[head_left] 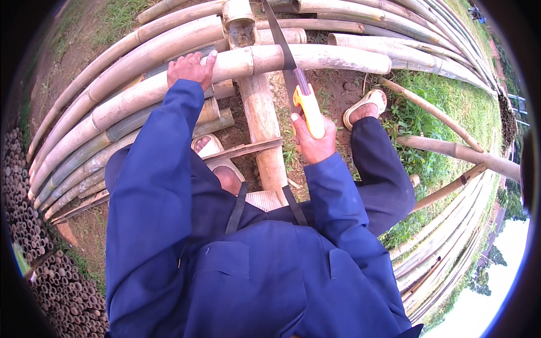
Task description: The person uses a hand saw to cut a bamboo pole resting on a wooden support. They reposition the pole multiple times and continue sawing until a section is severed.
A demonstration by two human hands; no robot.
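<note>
A long pale bamboo pole (332,58) lies crosswise in front of me over an upright-running bamboo log (260,115). My left hand (193,69) presses down on this pole, its fingers wrapped over the top, left of the log. In my right hand (313,138) is a handsaw (309,108) with a yellow handle, gripped firmly. Its dark blade (278,35) crosses the pole just right of a node and points away from me. How deep the teeth sit in the bamboo, I cannot tell.
Several bamboo poles (112,72) lie stacked at left, others (428,50) at far right. A bamboo frame (451,147) stands beside my right knee. Cut bamboo ends (62,293) are piled at lower left. A thin wooden strip (242,150) rests across the log near my sandalled feet.
</note>
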